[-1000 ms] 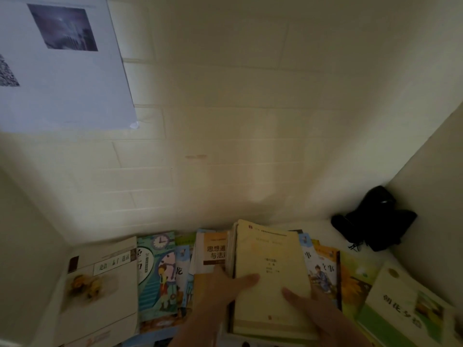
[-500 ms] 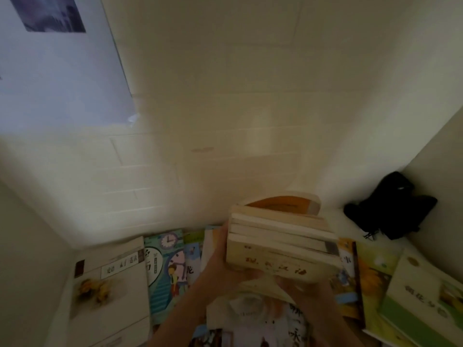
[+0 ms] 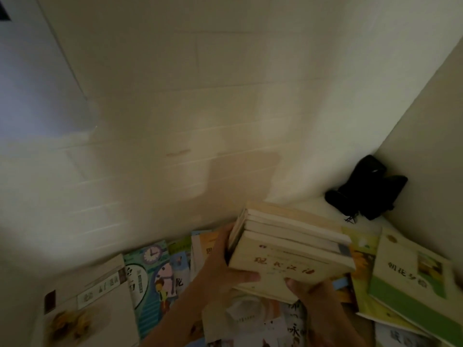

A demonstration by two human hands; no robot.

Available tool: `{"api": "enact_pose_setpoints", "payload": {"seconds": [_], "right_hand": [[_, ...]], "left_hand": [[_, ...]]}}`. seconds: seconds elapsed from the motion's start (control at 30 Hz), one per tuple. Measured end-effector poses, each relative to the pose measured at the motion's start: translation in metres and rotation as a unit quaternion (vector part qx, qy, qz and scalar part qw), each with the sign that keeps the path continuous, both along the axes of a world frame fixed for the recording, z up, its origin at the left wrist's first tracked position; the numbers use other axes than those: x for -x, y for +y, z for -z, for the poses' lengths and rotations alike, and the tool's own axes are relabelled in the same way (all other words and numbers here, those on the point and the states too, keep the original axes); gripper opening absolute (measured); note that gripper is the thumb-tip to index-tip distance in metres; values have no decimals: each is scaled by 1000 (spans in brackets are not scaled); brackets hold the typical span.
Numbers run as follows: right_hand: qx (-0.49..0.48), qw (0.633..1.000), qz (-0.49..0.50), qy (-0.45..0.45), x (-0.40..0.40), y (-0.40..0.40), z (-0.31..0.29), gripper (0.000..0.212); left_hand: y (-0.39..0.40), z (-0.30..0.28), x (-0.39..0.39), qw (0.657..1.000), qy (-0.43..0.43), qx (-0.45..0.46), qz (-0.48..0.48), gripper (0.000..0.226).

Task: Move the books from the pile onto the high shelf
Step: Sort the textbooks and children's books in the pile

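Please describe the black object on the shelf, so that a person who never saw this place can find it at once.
Look at the back right corner, where the white brick wall meets the side panel. The black object sits there alone on the shelf, behind the spread books. It is the only dark, soft-looking thing; everything near it is a pale or colourful book.

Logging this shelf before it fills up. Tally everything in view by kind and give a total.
Hands: 2, left hand and right hand
Held stack of books: 1
Books lying flat: at least 7; they overlap and blur
Black object in the corner: 1
Paper sheet on the wall: 1
Total: at least 12
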State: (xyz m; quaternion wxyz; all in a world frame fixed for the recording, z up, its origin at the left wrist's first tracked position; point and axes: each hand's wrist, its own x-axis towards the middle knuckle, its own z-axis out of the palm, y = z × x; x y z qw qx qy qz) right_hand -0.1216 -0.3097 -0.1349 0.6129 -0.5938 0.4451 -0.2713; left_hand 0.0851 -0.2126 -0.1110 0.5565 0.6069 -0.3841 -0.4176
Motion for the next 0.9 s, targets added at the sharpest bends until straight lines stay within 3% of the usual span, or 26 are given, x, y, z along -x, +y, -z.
{"api": "enact_pose_setpoints", "payload": {"seconds": [0.1, 0.33, 0.5, 0.67, 0.8, 0.9], "right_hand": [[44, 999, 26, 17, -6, 3, -5, 34], [92, 996, 13, -12, -18, 18, -73, 43], [113, 988, -82, -66, -44, 65, -150, 43], [125, 962, -204, -134, -85, 159, -214, 58], [121, 920, -311, -207, -106, 237, -273, 44], [131, 885, -368, -253, -117, 283, -329, 53]], "left_hand": [[4, -3, 3, 998, 27, 19, -52, 88], [39, -61, 5, 984, 22, 56, -168, 88], [116, -136, 12, 954, 5, 108, -279, 82], [235, -213, 29, 886, -92, 149, -430, 70], [324, -274, 53, 811, -185, 180, -524, 72], [371, -332, 68, 758, -255, 195, -568, 69]]}}
